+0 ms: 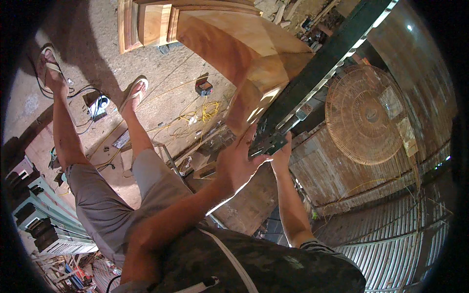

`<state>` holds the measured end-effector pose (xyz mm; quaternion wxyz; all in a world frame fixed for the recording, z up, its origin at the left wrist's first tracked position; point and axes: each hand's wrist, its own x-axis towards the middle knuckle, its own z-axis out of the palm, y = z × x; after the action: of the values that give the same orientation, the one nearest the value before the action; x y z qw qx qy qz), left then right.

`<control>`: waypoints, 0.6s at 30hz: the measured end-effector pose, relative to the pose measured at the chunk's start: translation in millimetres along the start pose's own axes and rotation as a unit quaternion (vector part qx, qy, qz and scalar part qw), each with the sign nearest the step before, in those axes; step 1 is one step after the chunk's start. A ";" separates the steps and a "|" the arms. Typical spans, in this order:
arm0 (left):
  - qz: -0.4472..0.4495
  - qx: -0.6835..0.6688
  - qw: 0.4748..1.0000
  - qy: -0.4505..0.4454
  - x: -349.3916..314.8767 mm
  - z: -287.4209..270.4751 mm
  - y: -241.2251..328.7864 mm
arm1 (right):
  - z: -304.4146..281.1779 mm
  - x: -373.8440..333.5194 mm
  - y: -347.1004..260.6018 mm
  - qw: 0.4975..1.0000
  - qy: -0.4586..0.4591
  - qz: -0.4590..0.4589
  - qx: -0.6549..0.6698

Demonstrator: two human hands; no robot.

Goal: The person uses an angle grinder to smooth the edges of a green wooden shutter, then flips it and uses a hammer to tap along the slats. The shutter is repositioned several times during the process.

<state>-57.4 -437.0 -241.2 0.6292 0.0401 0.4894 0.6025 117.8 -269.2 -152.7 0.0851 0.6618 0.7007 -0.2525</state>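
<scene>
My left hand [238, 161] and my right hand [282, 157] meet close together near the middle of the head view. Between them is a dark metal fitting [271, 145] at the lower end of a long dark beam [320, 80]. Fingers of both hands curl around the fitting, and the two thumbs come near each other below it. A pale rod-like metal piece [299, 115] lies along the beam's right edge just above my right hand. Left of the beam stands a large varnished wooden piece [229, 53] with a stepped, moulded edge; its lower part comes close to my left hand.
A round woven fan-like grille [370, 115] stands at right before plank panels. Corrugated metal sheeting [391, 249] curves along the lower right. On the floor lie a yellow cord [209, 111], a small dark box [203, 86] and black cables beside my feet. Grey-green machinery [46, 210] stands far left.
</scene>
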 end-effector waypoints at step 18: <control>0.239 0.263 0.934 -0.047 -64.0 14.4 4.5 | -2.4 0.4 -4.2 0.995 -0.007 -0.036 -0.096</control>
<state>-37.9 -479.1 -194.6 0.4564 0.3481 0.5759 0.5821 114.2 -267.6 -149.8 0.1443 0.6228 0.7447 -0.1918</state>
